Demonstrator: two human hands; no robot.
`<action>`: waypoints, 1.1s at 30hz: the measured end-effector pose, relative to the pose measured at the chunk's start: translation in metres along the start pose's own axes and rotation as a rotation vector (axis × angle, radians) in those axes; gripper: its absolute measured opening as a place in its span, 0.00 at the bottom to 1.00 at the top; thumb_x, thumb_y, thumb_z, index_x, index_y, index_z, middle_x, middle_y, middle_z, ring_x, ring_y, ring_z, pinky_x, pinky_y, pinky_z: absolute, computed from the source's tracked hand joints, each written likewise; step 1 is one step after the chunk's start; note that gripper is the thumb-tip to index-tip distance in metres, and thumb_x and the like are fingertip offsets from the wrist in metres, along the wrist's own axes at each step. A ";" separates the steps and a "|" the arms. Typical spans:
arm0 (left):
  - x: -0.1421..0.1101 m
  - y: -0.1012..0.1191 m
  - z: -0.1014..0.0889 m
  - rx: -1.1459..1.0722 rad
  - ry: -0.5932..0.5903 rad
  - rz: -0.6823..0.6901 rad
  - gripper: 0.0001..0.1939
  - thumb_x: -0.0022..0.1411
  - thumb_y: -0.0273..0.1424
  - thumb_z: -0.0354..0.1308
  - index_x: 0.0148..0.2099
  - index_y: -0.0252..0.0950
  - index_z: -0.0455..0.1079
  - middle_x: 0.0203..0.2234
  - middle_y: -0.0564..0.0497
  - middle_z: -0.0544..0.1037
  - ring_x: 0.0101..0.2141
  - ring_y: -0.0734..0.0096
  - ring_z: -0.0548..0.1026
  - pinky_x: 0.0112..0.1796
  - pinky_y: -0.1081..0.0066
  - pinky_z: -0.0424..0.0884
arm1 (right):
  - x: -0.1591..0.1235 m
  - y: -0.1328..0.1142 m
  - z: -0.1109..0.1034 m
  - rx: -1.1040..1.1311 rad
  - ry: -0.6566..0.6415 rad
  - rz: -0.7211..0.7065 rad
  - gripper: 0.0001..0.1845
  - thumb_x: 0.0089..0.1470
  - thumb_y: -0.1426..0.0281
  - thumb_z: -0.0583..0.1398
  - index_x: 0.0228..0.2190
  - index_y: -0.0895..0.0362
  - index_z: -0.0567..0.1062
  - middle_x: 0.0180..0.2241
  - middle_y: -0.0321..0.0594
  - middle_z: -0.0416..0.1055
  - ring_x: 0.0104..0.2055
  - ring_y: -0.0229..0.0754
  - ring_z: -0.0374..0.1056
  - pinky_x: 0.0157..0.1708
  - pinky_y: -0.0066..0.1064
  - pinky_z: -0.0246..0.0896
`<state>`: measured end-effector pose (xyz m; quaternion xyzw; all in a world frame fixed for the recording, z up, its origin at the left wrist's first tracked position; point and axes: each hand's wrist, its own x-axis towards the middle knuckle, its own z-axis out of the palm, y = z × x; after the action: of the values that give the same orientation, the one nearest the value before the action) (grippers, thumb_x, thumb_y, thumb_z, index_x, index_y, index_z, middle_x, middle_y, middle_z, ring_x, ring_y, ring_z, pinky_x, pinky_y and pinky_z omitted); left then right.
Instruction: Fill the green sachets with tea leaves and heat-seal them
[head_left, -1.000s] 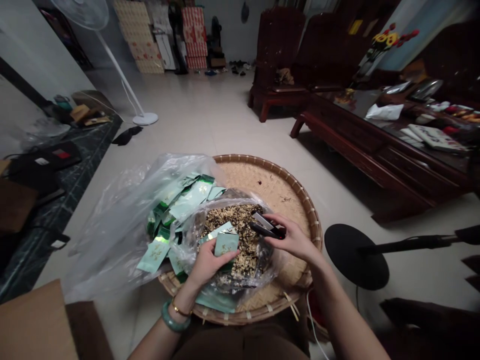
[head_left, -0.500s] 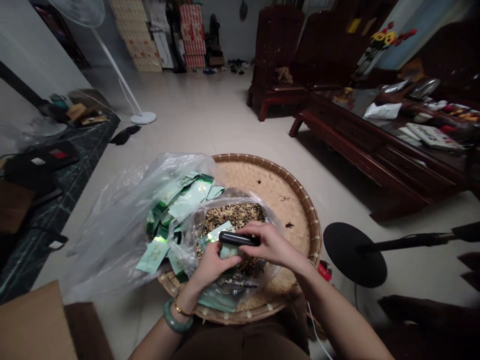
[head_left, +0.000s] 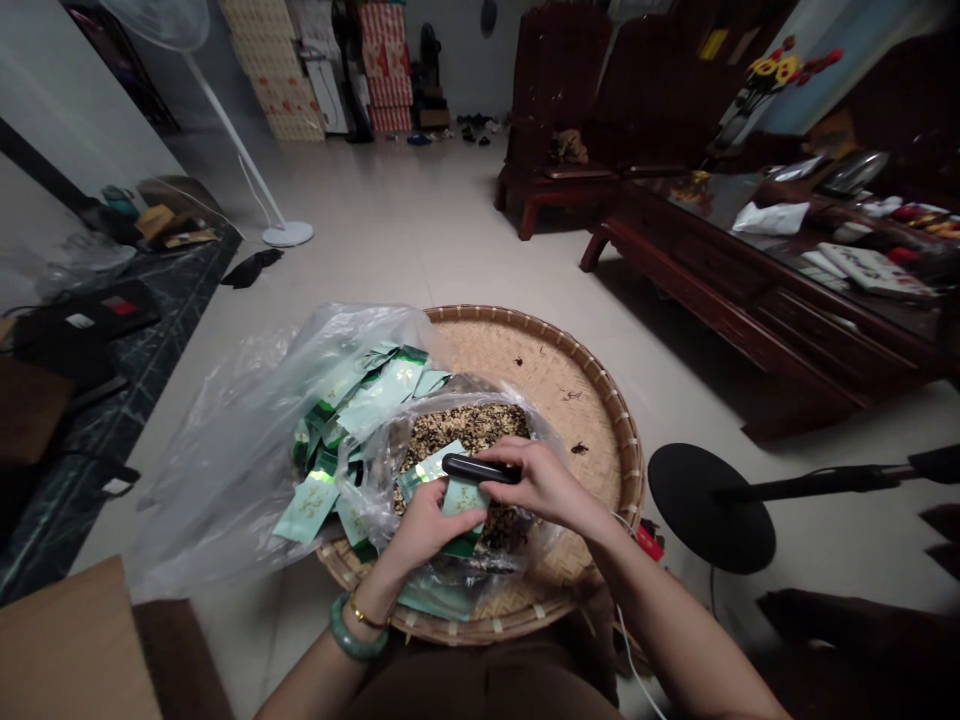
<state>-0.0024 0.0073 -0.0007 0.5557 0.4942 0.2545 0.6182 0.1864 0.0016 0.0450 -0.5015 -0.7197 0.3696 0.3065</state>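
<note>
My left hand [head_left: 433, 524] pinches a small pale-green sachet [head_left: 465, 494] with gold print and a darker green end. In my right hand [head_left: 538, 480] is a slim black handheld bag sealer [head_left: 480, 468], lying across the sachet's upper edge. Both are held over an open clear plastic bag [head_left: 382, 465] of loose, dark and tan grainy mix [head_left: 465, 428]. Another green sachet [head_left: 431, 468] rests on the mix just behind my left fingers. To the left, a large clear plastic bag [head_left: 247, 450] holds a pile of green sachets [head_left: 382, 395].
A round woven bamboo tray [head_left: 592, 400] bears the bags. A black round stand base [head_left: 709, 508] is to its right, a cardboard box [head_left: 75, 640] at the lower left. A dark wooden table [head_left: 697, 270] stands at the right, a white fan [head_left: 287, 234] farther back.
The bag sealer has shifted slightly up in my right hand, and more of the sachet now shows below it. My left hand stays on the sachet.
</note>
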 end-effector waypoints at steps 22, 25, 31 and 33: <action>0.003 0.000 -0.003 0.051 -0.022 0.053 0.18 0.43 0.37 0.66 0.36 0.29 0.74 0.29 0.48 0.79 0.30 0.65 0.75 0.33 0.69 0.70 | -0.002 0.011 -0.011 0.234 -0.005 0.154 0.20 0.43 0.70 0.67 0.41 0.57 0.77 0.39 0.41 0.76 0.40 0.44 0.71 0.41 0.36 0.64; 0.004 0.001 -0.002 0.048 -0.024 0.035 0.18 0.43 0.36 0.66 0.35 0.29 0.74 0.28 0.48 0.79 0.29 0.65 0.74 0.33 0.68 0.70 | -0.002 0.007 -0.004 0.085 0.032 0.066 0.15 0.45 0.72 0.65 0.39 0.56 0.78 0.35 0.40 0.75 0.37 0.42 0.70 0.37 0.34 0.64; 0.003 0.001 -0.001 0.049 -0.035 0.036 0.18 0.42 0.37 0.67 0.35 0.30 0.75 0.29 0.48 0.80 0.30 0.64 0.75 0.34 0.68 0.70 | -0.001 0.011 -0.006 0.111 0.006 0.099 0.17 0.44 0.70 0.67 0.39 0.56 0.78 0.37 0.41 0.76 0.39 0.43 0.71 0.40 0.35 0.64; 0.003 0.001 -0.001 0.050 -0.043 0.036 0.18 0.43 0.37 0.67 0.35 0.30 0.75 0.29 0.48 0.80 0.30 0.64 0.75 0.34 0.68 0.70 | -0.001 0.011 -0.008 0.117 0.004 0.117 0.17 0.44 0.69 0.67 0.39 0.56 0.78 0.38 0.40 0.77 0.39 0.43 0.71 0.40 0.35 0.64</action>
<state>-0.0019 0.0108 -0.0009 0.5849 0.4771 0.2412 0.6100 0.1985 0.0049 0.0396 -0.5248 -0.6657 0.4274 0.3144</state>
